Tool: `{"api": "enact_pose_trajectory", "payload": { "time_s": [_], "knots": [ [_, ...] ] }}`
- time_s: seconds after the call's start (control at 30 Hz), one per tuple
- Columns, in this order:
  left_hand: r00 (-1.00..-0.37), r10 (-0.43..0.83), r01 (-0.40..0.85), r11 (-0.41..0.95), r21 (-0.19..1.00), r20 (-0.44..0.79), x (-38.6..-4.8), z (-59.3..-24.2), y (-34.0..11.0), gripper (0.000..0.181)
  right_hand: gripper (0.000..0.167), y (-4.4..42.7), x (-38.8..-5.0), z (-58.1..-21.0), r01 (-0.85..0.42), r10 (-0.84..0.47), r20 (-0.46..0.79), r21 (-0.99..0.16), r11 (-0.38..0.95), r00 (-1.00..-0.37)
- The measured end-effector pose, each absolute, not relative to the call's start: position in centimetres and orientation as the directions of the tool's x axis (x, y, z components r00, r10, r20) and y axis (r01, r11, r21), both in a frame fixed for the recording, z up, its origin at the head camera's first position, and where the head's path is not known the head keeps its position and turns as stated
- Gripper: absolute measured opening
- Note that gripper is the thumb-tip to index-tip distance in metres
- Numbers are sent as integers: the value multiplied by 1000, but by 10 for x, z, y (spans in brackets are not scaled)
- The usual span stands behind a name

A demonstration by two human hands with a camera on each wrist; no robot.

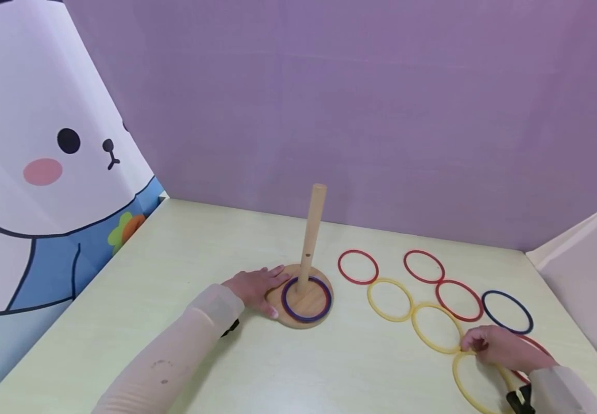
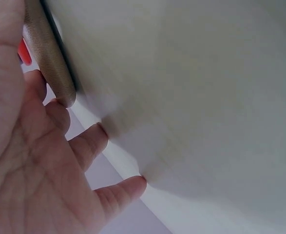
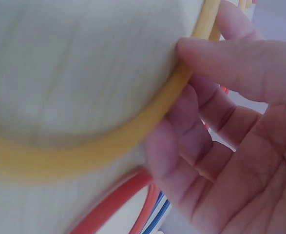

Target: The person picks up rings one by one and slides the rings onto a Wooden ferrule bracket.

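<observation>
The left hand (image 1: 257,289) rests with spread fingers against the left edge of the round wooden base (image 1: 273,299), which carries an upright wooden peg (image 1: 312,233). Around the peg's foot lie a blue ring (image 1: 304,319) and a red one, partly overlapping. In the left wrist view, the fingers of the left hand (image 2: 50,156) touch the base's rim (image 2: 52,58) and the tabletop. At the right, the right hand (image 1: 510,349) pinches the nearest yellow ring (image 1: 458,386). Its thumb and fingers lie on either side of that yellow ring (image 3: 89,158) in the right wrist view.
Right of the base lie red rings (image 1: 357,282), two more yellow rings (image 1: 390,319) and a blue ring (image 1: 507,330). Another red ring (image 1: 535,344) is partly hidden by the right hand. A purple backdrop (image 1: 381,126) stands behind the table (image 1: 215,236).
</observation>
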State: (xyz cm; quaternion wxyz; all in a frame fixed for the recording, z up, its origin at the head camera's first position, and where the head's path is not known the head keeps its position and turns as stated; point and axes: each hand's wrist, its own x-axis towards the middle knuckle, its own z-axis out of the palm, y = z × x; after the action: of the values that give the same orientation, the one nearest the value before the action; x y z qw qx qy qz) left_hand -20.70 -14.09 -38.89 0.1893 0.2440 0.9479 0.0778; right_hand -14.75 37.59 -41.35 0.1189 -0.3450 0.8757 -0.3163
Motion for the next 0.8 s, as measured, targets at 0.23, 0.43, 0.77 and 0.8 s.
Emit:
{"api": "enact_pose_trajectory", "payload": {
  "time_s": [0.23, 0.43, 0.77, 0.8],
  "knots": [
    [-805, 483, 406, 872, 272, -346, -207, -387, -138, 88, 28, 368, -141, -411, -255, -533, -202, -707, 660, -821],
    [-812, 463, 377, 881, 285, -356, -208, -388, -138, 87, 31, 356, -136, -409, -55, -360, -331, -666, 744, -872],
    [-823, 445, 364, 890, 274, -354, -206, -390, -138, 86, 29, 345, -137, -407, -68, -436, -334, -725, 686, -836],
    [-824, 443, 364, 891, 271, -352, -206, -390, -137, 86, 30, 345, -137, -407, -56, -433, -338, -732, 679, -835]
  ]
}}
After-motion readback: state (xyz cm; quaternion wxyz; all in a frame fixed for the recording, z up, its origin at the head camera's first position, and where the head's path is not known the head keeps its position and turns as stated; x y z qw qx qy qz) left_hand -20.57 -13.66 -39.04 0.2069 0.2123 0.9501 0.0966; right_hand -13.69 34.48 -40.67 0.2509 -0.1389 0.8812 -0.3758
